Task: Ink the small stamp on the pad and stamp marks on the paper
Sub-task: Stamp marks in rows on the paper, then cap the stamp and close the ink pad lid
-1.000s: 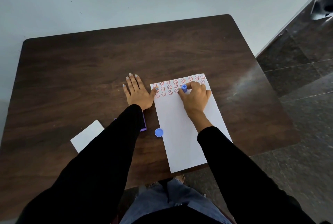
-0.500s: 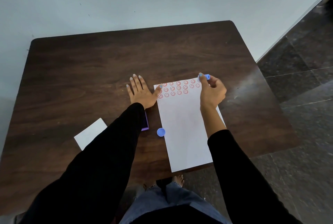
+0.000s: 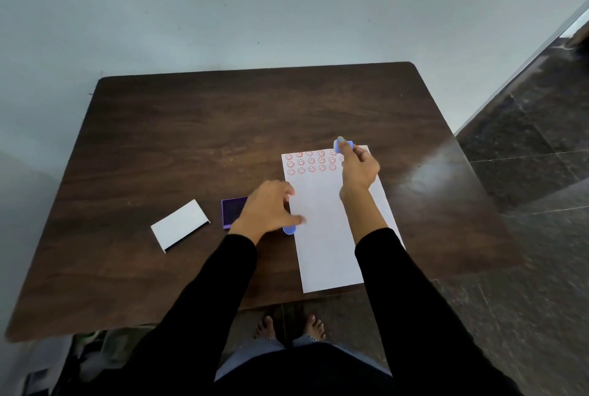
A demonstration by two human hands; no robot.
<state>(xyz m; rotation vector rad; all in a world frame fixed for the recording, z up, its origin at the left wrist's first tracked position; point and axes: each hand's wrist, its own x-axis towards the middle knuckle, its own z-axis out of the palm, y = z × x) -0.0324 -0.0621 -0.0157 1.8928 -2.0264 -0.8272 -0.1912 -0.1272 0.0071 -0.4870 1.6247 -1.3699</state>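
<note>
A white paper sheet [image 3: 322, 236] lies on the dark wooden table [image 3: 191, 140], with rows of red smiley marks along its top edge. My right hand [image 3: 358, 169] is raised over the sheet's top right corner, pinching the small blue stamp [image 3: 344, 144] in its fingertips. My left hand [image 3: 266, 209] hovers by the sheet's left edge, fingers loosely spread, just above a blue round cap [image 3: 289, 229]. The purple ink pad [image 3: 233, 212] sits to the left, partly hidden by that hand.
A white rectangular lid or card [image 3: 180, 228] lies left of the ink pad. The table's front edge runs just beyond the sheet's bottom end. A wall stands behind the table, with dark tiled floor to the right. My bare feet show below the edge.
My left hand left the paper's top left corner and pulled back toward the cap, uncovering the ink pad. My right hand lifted the stamp off the marks to the top right corner.
</note>
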